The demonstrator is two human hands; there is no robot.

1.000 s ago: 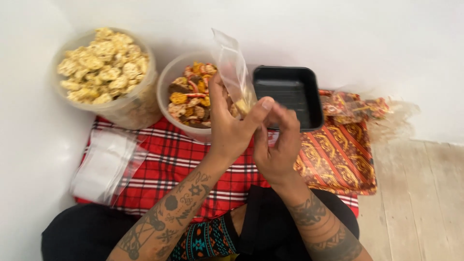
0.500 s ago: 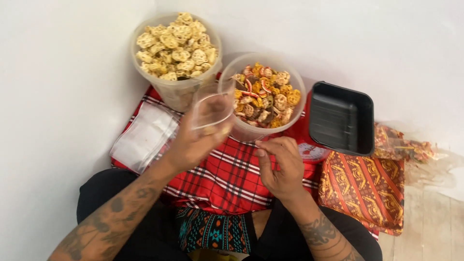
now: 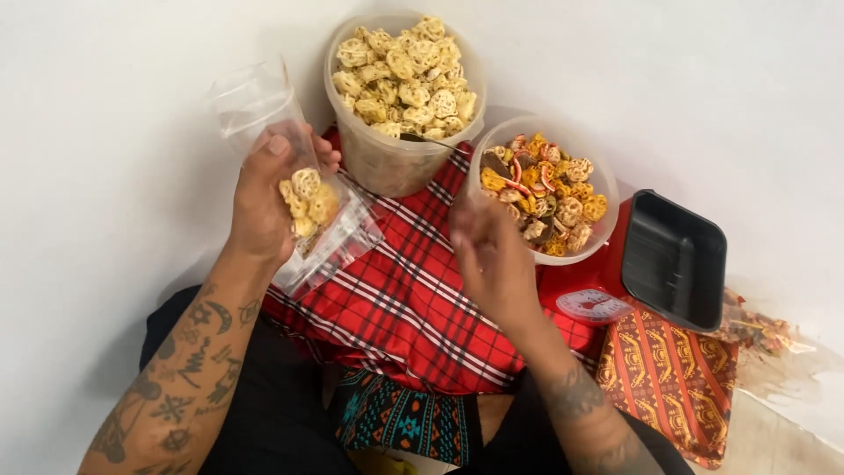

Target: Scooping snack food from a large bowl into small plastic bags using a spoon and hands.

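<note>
Head view: left hand (image 3: 264, 198) grips a thin, crinkled clear plastic bag (image 3: 264, 123) holding a few pale yellow lattice crackers (image 3: 308, 200). Right hand (image 3: 494, 259), fingers loosely curled and holding nothing, hovers beside a round translucent tub of mixed coloured crackers (image 3: 545, 189). Both are above red plaid cloth (image 3: 404, 308). Nearby sits a glossy black rectangular tray (image 3: 673, 259).

Domestic setting, floor level. A plaid cloth (image 3: 413, 299) lies spread beside a white wall (image 3: 703, 79). Snack tubs (image 3: 387, 167) and a kitchen scale (image 3: 593, 305) indicate home packing.
</note>
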